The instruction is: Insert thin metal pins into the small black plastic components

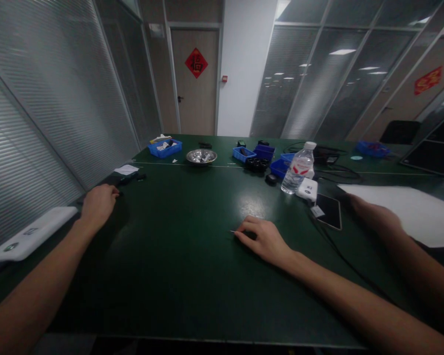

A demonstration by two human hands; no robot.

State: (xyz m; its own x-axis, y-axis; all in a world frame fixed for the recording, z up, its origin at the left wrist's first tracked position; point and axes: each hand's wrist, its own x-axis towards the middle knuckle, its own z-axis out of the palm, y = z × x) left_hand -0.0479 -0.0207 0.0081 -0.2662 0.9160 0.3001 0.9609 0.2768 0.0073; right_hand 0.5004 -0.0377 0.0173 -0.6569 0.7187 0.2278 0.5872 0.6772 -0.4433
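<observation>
My right hand (264, 241) rests low over the green table (177, 246), thumb and forefinger pinched. Between those fingertips a thin, pale, needle-like piece (232, 231) sticks out to the left; its kind is too small to make out. Farther left, my left hand (99, 204) lies at the table's left side with its fingers curled together. Something small and dark (120, 194) shows at its fingertips, too blurred to name. Just beyond that hand lie small black objects (129, 178) and a white paper (126, 169).
A long white case (33, 234) lies at the left edge. Toward the back stand a metal bowl (202, 157) and blue bins (165, 148). A water bottle (299, 168), a phone (329, 211) and cables are on the right. Another person's hand (377, 217) is beside white paper (410, 209).
</observation>
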